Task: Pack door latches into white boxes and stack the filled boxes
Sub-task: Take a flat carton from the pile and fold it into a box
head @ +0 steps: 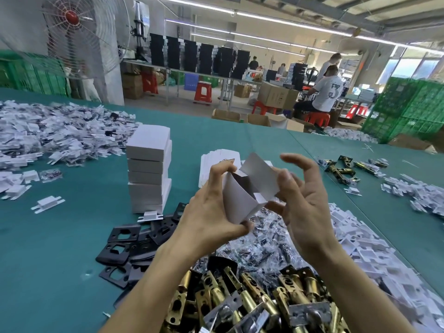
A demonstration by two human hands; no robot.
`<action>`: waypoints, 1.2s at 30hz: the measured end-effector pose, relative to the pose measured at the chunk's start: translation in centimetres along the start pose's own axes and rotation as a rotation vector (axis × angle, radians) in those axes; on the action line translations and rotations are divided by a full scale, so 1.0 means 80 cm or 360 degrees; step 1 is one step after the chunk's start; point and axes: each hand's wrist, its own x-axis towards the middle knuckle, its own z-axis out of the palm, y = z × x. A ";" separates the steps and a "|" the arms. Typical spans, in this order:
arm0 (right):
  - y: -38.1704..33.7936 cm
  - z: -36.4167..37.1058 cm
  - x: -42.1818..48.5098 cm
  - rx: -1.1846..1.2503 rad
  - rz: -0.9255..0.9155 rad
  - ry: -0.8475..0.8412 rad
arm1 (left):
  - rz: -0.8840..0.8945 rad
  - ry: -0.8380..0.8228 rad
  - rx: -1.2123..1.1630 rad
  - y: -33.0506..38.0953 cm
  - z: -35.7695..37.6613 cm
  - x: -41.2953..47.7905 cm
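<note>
Curled over the upper edge of a half-opened white box (240, 203), the fingers of the left hand (211, 212) grip it above the desk (60, 236), with the thumb pressed under its lower corner. The right hand (305, 200) holds the box's open end between the thumb, which lies against the raised lid flap, and a lower finger under the small end flap. Its index and remaining fingers arch loosely in the air. The box opens toward the camera and its inside is dark (whether anything lies in it cannot be told).

Beyond the left hand, a stack of closed white boxes (149, 169) stands upright on the desk, its layers slightly out of line. Just behind the held box lies a fanned pile of flat box blanks (216, 162).

At the near edge, under the forearms, is a heap of brass-coloured door latches (240, 296). Small clear bags (259, 241) lie between that heap and the hands. Black plates (125, 243) are scattered just left of the left forearm. White plastic pieces are heaped at the far left (48, 133) and along the right (360, 248). A few more latches (341, 169) lie well apart on the right.

Past the desk stand a large fan (72, 32) and green crates (408, 109), and a seated person (329, 92) in a white shirt.
</note>
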 end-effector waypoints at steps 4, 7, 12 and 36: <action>-0.001 0.007 -0.001 -0.0014 0.0163 -0.0060 | -0.0008 0.0061 0.0071 -0.002 0.001 0.000; 0.000 0.010 -0.006 -0.0018 0.0179 -0.0151 | -0.0020 0.0097 0.0056 0.000 0.001 0.000; 0.003 0.013 -0.011 -0.0032 0.0178 -0.0082 | 0.0027 0.0115 0.0111 0.006 0.001 -0.003; -0.005 0.005 -0.010 -0.0329 -0.0005 -0.0060 | 0.0047 0.0100 0.0118 0.011 0.005 -0.003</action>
